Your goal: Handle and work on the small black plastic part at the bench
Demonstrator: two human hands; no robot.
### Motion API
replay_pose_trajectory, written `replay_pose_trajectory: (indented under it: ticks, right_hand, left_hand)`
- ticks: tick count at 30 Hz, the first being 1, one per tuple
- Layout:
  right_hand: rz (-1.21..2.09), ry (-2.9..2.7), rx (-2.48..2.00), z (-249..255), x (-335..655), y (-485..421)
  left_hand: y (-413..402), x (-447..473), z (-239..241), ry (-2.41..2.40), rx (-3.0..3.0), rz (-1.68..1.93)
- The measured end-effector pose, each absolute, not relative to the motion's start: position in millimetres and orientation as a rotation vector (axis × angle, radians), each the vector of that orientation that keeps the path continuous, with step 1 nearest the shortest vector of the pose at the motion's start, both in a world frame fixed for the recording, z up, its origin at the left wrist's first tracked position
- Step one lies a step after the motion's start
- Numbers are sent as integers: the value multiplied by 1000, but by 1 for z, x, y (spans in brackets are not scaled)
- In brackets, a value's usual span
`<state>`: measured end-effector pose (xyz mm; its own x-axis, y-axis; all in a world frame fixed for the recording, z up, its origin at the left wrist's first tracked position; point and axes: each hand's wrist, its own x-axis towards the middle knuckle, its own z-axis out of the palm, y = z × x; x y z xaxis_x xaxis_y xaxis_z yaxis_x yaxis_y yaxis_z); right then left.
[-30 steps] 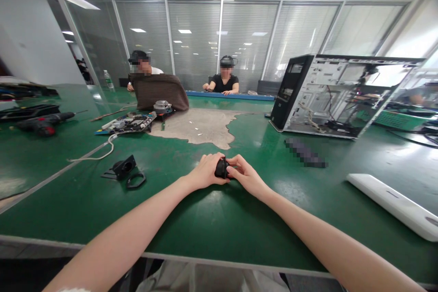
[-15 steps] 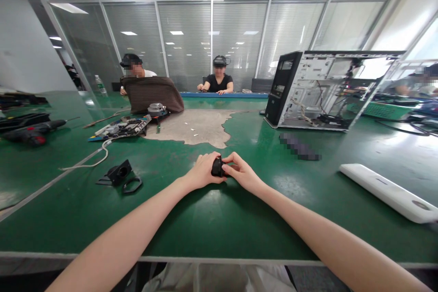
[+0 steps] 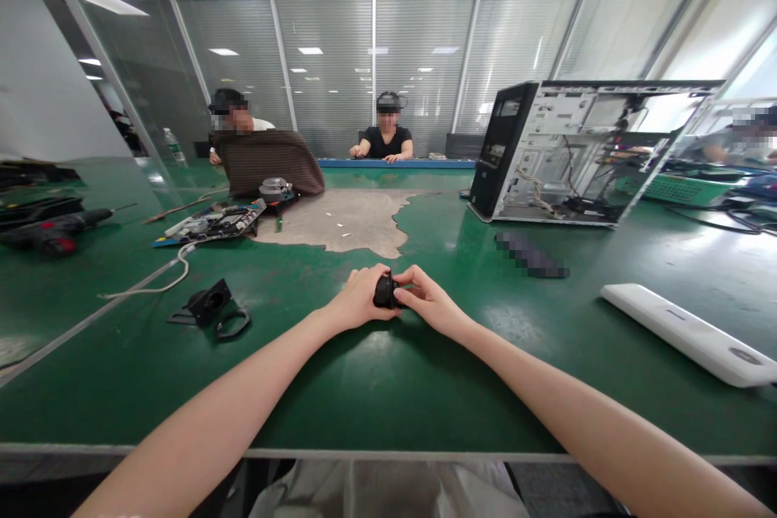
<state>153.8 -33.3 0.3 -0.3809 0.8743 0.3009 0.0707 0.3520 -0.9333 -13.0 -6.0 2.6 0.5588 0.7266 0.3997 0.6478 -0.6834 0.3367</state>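
Note:
A small black rounded part [image 3: 384, 292] is held between my two hands just above the green tabletop; its exact kind cannot be made out. My left hand [image 3: 357, 298] wraps round its left side, thumb below and fingers over the top. From the right, my right hand [image 3: 430, 301] pinches the part's right end with thumb and fingertips. Parts of it are hidden by the fingers. Left of my hands lies a black angled bracket [image 3: 210, 301] with a round opening. A black ring with flat-sided edges [image 3: 233, 325] rests close beside it.
An open computer case [image 3: 546, 154] stands back right, with a white oblong device [image 3: 685, 332] nearer me. A circuit board [image 3: 215, 224], a brown cloth-covered thing [image 3: 267, 162] and a power drill [image 3: 61, 233] are leftward. Two people sit across the table [image 3: 388, 405]; another is far right.
The whole view has shifted up slightly as the camera moved. Both hands keep hold of the black part, with hardly any change in the fingers.

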Motion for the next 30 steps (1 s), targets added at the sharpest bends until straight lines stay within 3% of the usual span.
replay_pose_trajectory:
  ticks: [30]
  right_hand:
    - [1142, -1718, -875, -1, 155, -32]
  left_hand:
    - [-5, -11, 2, 1140, 2625, 797]
